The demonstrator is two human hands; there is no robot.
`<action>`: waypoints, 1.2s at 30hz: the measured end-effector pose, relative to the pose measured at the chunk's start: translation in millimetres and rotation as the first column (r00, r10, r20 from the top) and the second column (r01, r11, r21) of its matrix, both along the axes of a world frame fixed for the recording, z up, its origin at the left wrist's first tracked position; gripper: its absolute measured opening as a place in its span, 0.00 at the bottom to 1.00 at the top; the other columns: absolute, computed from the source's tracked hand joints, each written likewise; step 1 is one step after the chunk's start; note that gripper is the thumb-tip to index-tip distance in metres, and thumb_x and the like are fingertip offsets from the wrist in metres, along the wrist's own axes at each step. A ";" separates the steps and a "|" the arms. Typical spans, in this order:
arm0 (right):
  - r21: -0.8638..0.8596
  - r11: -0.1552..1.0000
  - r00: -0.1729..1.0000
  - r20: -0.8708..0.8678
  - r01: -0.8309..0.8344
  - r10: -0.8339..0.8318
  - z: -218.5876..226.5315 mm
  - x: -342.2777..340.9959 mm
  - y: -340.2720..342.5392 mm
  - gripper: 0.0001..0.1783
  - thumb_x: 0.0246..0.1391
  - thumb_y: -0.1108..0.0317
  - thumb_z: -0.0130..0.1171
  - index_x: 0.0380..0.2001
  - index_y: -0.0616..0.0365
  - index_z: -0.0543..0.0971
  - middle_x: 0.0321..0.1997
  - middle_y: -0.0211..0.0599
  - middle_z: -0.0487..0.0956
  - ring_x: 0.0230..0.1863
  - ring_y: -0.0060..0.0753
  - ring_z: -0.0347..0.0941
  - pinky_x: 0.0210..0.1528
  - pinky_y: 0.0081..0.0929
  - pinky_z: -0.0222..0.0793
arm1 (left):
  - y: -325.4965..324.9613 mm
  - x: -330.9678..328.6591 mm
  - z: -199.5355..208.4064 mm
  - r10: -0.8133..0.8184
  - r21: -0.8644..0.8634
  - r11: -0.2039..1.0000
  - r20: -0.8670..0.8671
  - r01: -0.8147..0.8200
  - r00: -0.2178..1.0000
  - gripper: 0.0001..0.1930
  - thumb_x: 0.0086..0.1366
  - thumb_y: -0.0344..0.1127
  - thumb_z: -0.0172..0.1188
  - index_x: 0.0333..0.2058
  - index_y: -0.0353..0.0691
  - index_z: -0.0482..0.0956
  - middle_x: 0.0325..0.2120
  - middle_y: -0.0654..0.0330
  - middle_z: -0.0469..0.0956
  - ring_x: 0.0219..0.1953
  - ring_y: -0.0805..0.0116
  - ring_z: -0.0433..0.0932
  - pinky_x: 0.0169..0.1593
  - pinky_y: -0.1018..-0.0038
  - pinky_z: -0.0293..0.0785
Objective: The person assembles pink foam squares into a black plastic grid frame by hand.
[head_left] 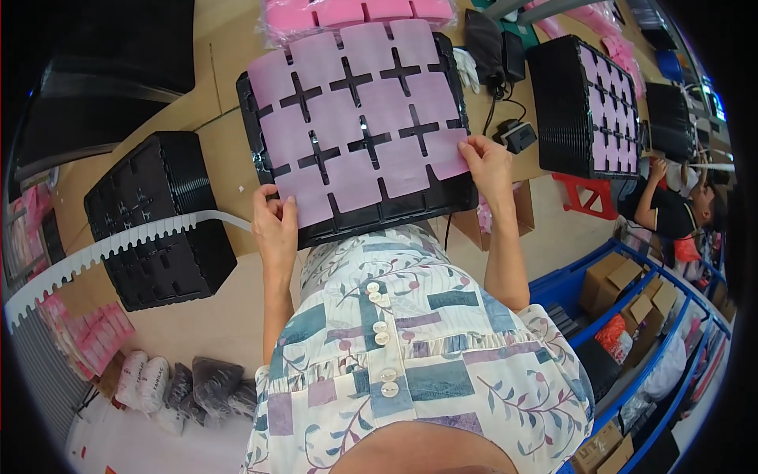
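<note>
A pink sheet [345, 142] with cross-shaped cut-outs lies over a black plastic tray [371, 217] in front of me. The tray's dark ridges show through the crosses, and its near edge is uncovered. My left hand [275, 221] pinches the sheet's near left corner between thumb and fingers. At the near right corner, my right hand [488, 167] pinches the sheet in the same way. The corners look slightly lifted toward me, and the far part of the sheet rests on the tray.
Stacked black trays [158, 213] stand at left, and another stack [584, 107] topped with pink sheet stands at right. Wrapped pink foam [359, 12] lies beyond the tray. Gloves [466, 67] and a black adapter [515, 136] with cable sit nearby. A blue rack [632, 316] holds boxes; a co-worker [671, 205] is at far right.
</note>
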State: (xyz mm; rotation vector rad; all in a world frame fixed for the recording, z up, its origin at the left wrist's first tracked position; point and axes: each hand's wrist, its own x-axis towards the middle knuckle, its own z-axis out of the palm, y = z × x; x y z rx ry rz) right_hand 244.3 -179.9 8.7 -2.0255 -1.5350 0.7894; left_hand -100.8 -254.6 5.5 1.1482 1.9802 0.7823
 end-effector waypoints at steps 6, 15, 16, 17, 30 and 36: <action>-0.112 0.994 0.966 0.256 -0.002 0.031 19.3 -13.7 -16.2 0.14 0.51 0.62 0.62 0.38 0.59 0.81 0.26 0.40 0.82 0.30 0.46 0.79 0.34 0.39 0.71 | -10.9 4.3 -1.9 -0.059 -0.006 0.998 -0.182 0.059 0.982 0.18 0.63 0.30 0.60 0.50 0.37 0.69 0.21 0.55 0.77 0.22 0.64 0.76 0.31 0.70 0.72; -0.099 0.994 0.900 0.425 -0.055 0.092 18.6 -20.1 -32.7 0.13 0.50 0.62 0.63 0.36 0.57 0.77 0.25 0.38 0.82 0.30 0.50 0.79 0.35 0.43 0.71 | -16.9 2.0 -9.0 -0.145 0.024 0.987 -0.292 0.158 0.946 0.14 0.61 0.28 0.61 0.46 0.38 0.73 0.26 0.52 0.78 0.25 0.61 0.77 0.32 0.67 0.74; -0.102 0.993 0.900 0.426 -0.054 0.093 18.3 -21.0 -34.4 0.13 0.50 0.62 0.63 0.36 0.57 0.77 0.25 0.38 0.82 0.30 0.50 0.79 0.35 0.43 0.71 | -17.9 1.2 -9.5 -0.156 0.036 0.984 -0.310 0.175 0.938 0.13 0.61 0.28 0.61 0.44 0.38 0.75 0.27 0.52 0.78 0.26 0.61 0.78 0.32 0.67 0.74; -0.113 0.992 0.893 0.439 -0.060 0.104 17.2 -21.8 -36.3 0.12 0.50 0.62 0.63 0.35 0.57 0.77 0.25 0.39 0.81 0.30 0.51 0.79 0.34 0.44 0.71 | -18.8 0.0 -10.6 -0.157 0.033 0.984 -0.309 0.175 0.938 0.13 0.61 0.28 0.61 0.44 0.38 0.75 0.27 0.52 0.78 0.26 0.61 0.78 0.32 0.67 0.74; -0.083 0.994 0.944 0.315 -0.073 0.095 9.7 -12.5 -37.9 0.08 0.51 0.63 0.62 0.31 0.54 0.82 0.25 0.39 0.82 0.29 0.45 0.79 0.33 0.37 0.72 | -21.9 2.4 -10.7 -0.116 0.142 0.978 -0.251 0.155 0.961 0.07 0.60 0.24 0.58 0.37 0.37 0.77 0.31 0.49 0.78 0.31 0.50 0.78 0.35 0.63 0.74; -0.106 0.991 0.951 0.290 -0.077 0.104 11.0 -12.8 -38.2 0.08 0.51 0.63 0.61 0.32 0.55 0.83 0.25 0.40 0.82 0.28 0.44 0.79 0.34 0.36 0.72 | -24.2 1.6 -9.4 -0.126 0.135 0.978 -0.238 0.162 0.963 0.06 0.60 0.24 0.58 0.37 0.36 0.77 0.30 0.50 0.78 0.30 0.50 0.78 0.35 0.63 0.74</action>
